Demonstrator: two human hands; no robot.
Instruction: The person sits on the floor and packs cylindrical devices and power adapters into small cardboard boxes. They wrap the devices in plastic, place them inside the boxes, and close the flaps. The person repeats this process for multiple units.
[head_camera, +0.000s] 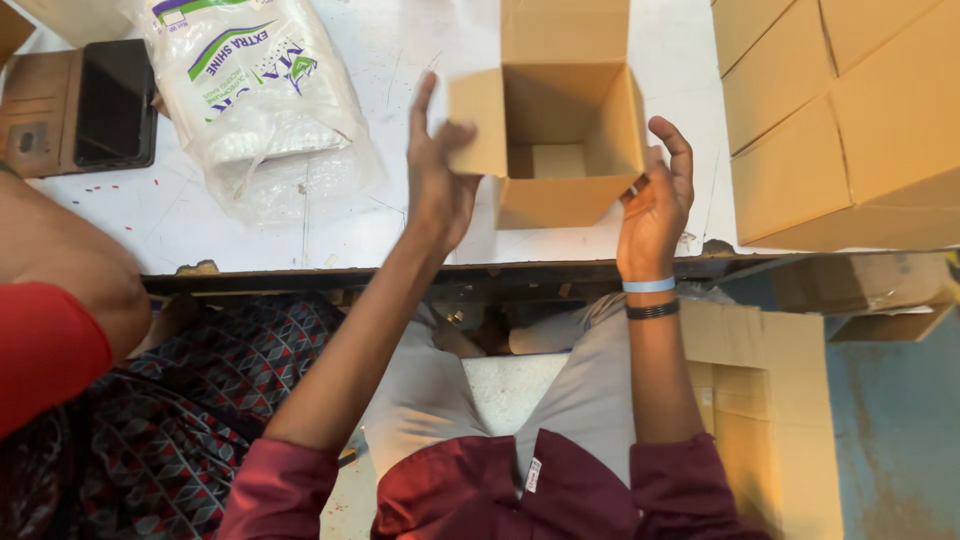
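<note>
Small open cardboard box (556, 140) near the front edge of the white bench (400, 225), flaps up, a pale pad on its floor; left hand (438, 175) with loosely spread fingers touching the left flap, right hand (658, 195) curled narrow at the front right corner, gripping nothing firmly. Clear plastic bag (262, 95) with a white label printed green and purple toward the back left, dark phone case (78, 105) at the left edge. Stacked brown cartons (850, 120) at the right edge, flattened cardboard (770, 400) below on the blue floor (900, 430).
</note>
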